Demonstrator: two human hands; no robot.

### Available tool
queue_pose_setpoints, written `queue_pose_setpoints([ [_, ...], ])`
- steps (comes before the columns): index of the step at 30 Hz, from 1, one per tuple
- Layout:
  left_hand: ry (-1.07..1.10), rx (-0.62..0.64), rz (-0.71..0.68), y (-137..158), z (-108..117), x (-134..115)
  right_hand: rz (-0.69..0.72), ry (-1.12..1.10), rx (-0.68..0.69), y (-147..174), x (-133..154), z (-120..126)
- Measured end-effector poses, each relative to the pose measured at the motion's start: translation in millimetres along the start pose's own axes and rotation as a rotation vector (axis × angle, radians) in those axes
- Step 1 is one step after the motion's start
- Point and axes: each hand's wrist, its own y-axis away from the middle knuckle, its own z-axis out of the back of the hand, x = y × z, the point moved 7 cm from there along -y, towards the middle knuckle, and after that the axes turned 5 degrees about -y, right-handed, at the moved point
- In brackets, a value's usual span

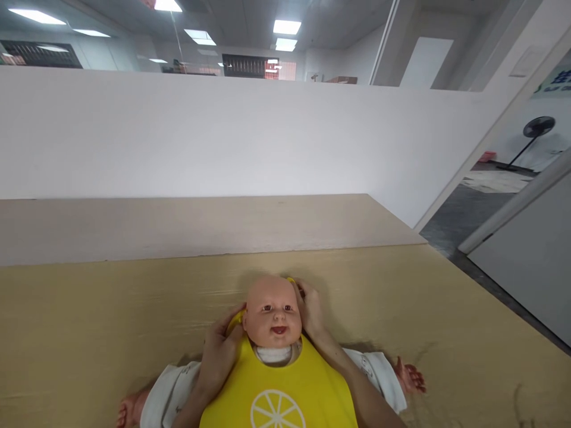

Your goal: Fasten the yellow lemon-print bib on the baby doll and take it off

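The yellow bib lies over the doll, its length running down from the chin between both forearms — the left hand pinches one strap by the head, while the right hand sits at the head's other side, near a yellow tip — whether it holds that, I cannot tell

Bright ceiling panels; soft faint shadows beside doll; right edge stretched, slanting.

A yellow bib with white citrus-slice print below the grip; white doll sleeves either side; tan tabletop beyond.
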Motion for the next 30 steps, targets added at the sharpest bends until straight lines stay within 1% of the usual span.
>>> queue_pose_setpoints([
  [6, -0.004, -0.002, -0.003, -0.1, 0.0, -0.7, 0.018, 0.099, -0.016, -1.3, 3.1, 1.9],
  [12, -0.022, 0.004, -0.035, -1.3, -0.5, -0.5, 0.013, 0.061, -0.034, 0.3, 3.3, 3.8],
  [15, -0.020, 0.008, -0.027, -1.5, -1.0, -2.1, 0.011, 0.033, -0.050, 0.1, 0.7, 4.2],
  [17, -0.011, -0.001, -0.014, -1.4, -0.8, -3.3, -0.006, -0.021, -0.093, -0.8, -0.7, 6.7],
  [19, -0.001, -0.004, -0.006, -1.0, -1.0, -4.1, -0.048, -0.082, -0.167, -1.4, -1.5, 12.3],
  [22, 0.024, 0.026, 0.000, -0.2, -1.0, -2.1, -0.089, -0.152, -0.240, -0.7, 1.3, 21.6],
  [24, 0.039, 0.028, 0.003, 0.5, 3.5, 1.5, -0.089, -0.218, -0.269, 2.1, 3.8, 29.0],
  [27, 0.050, -0.057, 0.013, 3.0, 19.5, 5.9, -0.085, -0.315, -0.323, 12.6, 6.2, 42.6],
  [28, 0.065, -0.089, 0.016, 5.1, 25.0, 5.6, -0.079, -0.333, -0.318, 17.4, 9.0, 45.7],
  [30, 0.119, -0.112, 0.022, 11.5, 31.0, 0.7, -0.063, -0.341, -0.247, 27.6, 20.6, 47.0],
])
